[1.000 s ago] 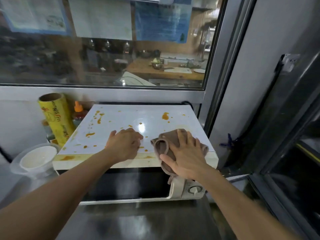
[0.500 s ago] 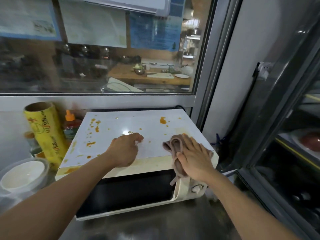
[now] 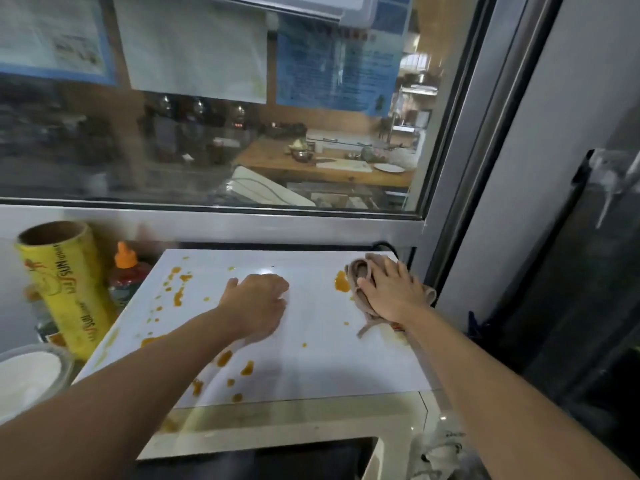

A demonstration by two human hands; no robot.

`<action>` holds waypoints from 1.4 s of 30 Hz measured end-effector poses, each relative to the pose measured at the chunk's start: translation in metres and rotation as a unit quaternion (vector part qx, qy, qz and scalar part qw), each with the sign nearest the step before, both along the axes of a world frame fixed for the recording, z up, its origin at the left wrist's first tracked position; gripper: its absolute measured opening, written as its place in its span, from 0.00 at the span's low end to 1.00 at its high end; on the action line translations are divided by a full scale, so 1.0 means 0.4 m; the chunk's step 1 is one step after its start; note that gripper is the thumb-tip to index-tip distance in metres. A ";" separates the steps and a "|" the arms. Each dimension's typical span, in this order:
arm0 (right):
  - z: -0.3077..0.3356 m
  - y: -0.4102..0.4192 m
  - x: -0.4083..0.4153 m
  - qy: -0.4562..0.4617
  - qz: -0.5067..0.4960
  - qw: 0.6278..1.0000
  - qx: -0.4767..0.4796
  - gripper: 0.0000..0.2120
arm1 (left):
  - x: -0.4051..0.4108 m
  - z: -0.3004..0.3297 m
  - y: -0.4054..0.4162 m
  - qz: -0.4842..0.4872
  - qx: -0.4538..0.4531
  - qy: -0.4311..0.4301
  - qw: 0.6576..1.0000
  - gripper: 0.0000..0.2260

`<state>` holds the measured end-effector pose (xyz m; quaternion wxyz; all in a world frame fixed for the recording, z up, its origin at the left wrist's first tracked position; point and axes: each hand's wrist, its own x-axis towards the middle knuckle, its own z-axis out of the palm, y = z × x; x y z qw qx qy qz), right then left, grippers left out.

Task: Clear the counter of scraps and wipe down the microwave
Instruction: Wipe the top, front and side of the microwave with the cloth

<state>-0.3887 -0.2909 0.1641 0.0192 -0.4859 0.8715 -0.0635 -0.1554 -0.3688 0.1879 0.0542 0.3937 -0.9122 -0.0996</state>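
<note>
One microwave (image 3: 311, 368), one brown cloth (image 3: 363, 271), two hands, one yellow wrap roll (image 3: 65, 289), one sauce bottle (image 3: 126, 271), one bowl (image 3: 27, 379)

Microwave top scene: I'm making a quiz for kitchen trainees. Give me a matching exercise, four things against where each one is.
Things:
1. cloth
2. left hand
3. yellow roll
4. orange-capped bottle

Places:
A. standing left of the microwave, nearest the wall
B. flat on the middle of the microwave top
C. far right corner of the top, under the right hand
D. between the roll and the microwave

Pairs: 1-C, 2-B, 3-A, 4-D
</note>
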 end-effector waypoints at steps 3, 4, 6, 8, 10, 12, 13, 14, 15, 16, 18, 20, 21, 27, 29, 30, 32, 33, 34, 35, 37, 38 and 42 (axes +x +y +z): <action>0.007 -0.062 -0.024 -0.004 0.041 0.999 0.011 0.26 | 0.000 -0.010 -0.014 0.007 -0.009 0.007 1.000 0.15; 0.011 -0.076 -0.025 -0.006 0.054 0.998 0.019 0.26 | 0.001 -0.012 -0.015 0.009 -0.007 0.011 1.000 0.15; 0.015 -0.087 -0.019 -0.002 0.087 0.996 0.032 0.25 | 0.001 -0.017 -0.020 0.016 -0.002 0.018 1.000 0.15; 0.017 -0.071 0.004 0.010 0.144 0.989 0.026 0.24 | 0.003 -0.021 -0.023 0.026 0.007 0.038 0.999 0.17; 0.013 -0.034 0.048 0.012 0.218 0.976 0.015 0.24 | 0.006 -0.024 -0.023 0.030 0.015 0.052 0.998 0.20; 0.008 0.023 0.105 0.012 0.281 0.960 0.014 0.28 | 0.009 -0.024 -0.020 0.027 0.029 0.065 0.997 0.22; 0.008 0.054 0.129 0.012 0.307 0.952 0.016 0.29 | 0.012 -0.023 -0.020 0.027 0.042 0.073 0.996 0.22; 0.006 0.083 0.145 0.009 0.327 0.945 0.018 0.28 | 0.016 -0.022 -0.020 0.026 0.060 0.081 0.995 0.21; 0.011 0.112 0.154 0.001 0.343 0.939 0.018 0.26 | 0.020 -0.019 -0.020 0.024 0.075 0.090 0.993 0.21; 0.017 0.134 0.153 -0.012 0.353 0.935 0.013 0.24 | 0.027 -0.018 -0.021 0.023 0.084 0.097 0.991 0.20; 0.027 0.143 0.131 -0.045 0.363 0.931 -0.012 0.24 | 0.049 -0.012 -0.028 0.039 0.081 0.110 0.990 0.18; 0.027 0.103 0.094 -0.060 0.342 0.937 -0.034 0.25 | 0.085 -0.007 -0.041 0.069 0.062 0.099 0.991 0.17; 0.021 0.069 0.075 -0.050 0.315 0.947 -0.036 0.26 | 0.106 -0.006 -0.048 0.081 0.047 0.082 0.992 0.17; 0.014 -0.170 0.092 0.002 0.183 0.983 0.021 0.25 | 0.203 -0.015 -0.065 0.092 -0.005 0.053 0.994 0.16; 0.014 -0.222 0.157 -0.005 0.207 0.978 0.026 0.25 | 0.215 -0.023 -0.068 0.084 -0.005 0.052 0.995 0.17; 0.013 -0.234 0.199 0.000 0.242 0.970 0.024 0.25 | 0.217 -0.025 -0.072 0.083 -0.006 0.050 0.995 0.17; 0.007 -0.221 0.281 0.019 0.322 0.947 0.013 0.25 | 0.217 -0.025 -0.076 0.078 -0.004 0.050 0.996 0.18; 0.003 -0.199 0.310 0.025 0.352 0.936 0.003 0.26 | 0.218 -0.023 -0.078 0.075 0.001 0.057 0.996 0.18; 0.002 -0.168 0.331 0.026 0.377 0.926 -0.005 0.27 | 0.223 -0.020 -0.079 0.075 0.008 0.070 0.995 0.17; -0.002 -0.135 0.341 0.024 0.401 0.916 -0.009 0.29 | 0.233 -0.017 -0.081 0.075 0.015 0.088 0.993 0.16; -0.005 -0.083 0.333 0.002 0.443 0.896 -0.013 0.30 | 0.266 -0.010 -0.086 0.077 0.012 0.131 0.988 0.14; -0.004 -0.076 0.315 -0.020 0.451 0.892 -0.012 0.29 | 0.286 -0.006 -0.089 0.083 0.006 0.145 0.986 0.15; 0.004 -0.179 0.254 -0.057 0.391 0.918 -0.039 0.27 | 0.359 0.002 -0.101 0.146 0.004 0.156 0.977 0.16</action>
